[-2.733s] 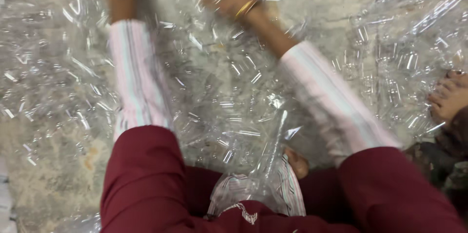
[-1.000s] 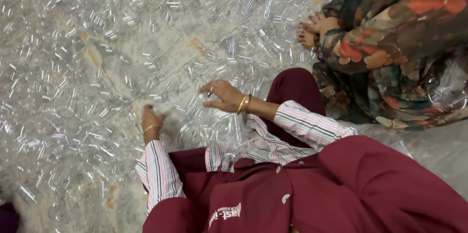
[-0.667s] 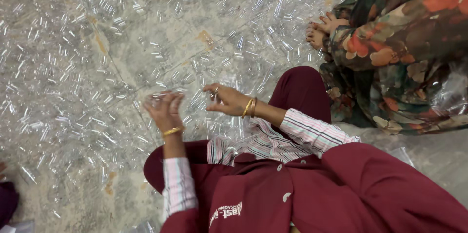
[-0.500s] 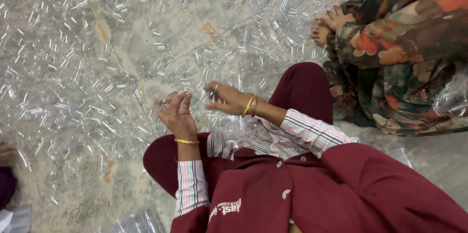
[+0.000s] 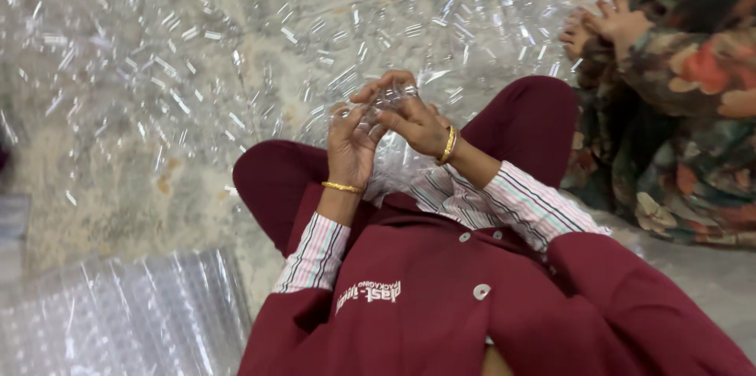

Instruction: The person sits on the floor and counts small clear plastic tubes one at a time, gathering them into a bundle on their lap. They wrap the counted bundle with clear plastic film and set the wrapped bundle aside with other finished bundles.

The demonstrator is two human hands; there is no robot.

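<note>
Grey floor glitters with clear plastic tubes. At frame centre our left hand and right hand pinch what seems a small clear piece (blurred); we'd grip lightly.

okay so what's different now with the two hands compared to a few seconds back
Both hands left the floor and rose over the lap. The left hand and right hand now meet, fingers pinching small clear plastic pieces between them. The scattered clear pieces and the neighbouring person stayed put.
</note>
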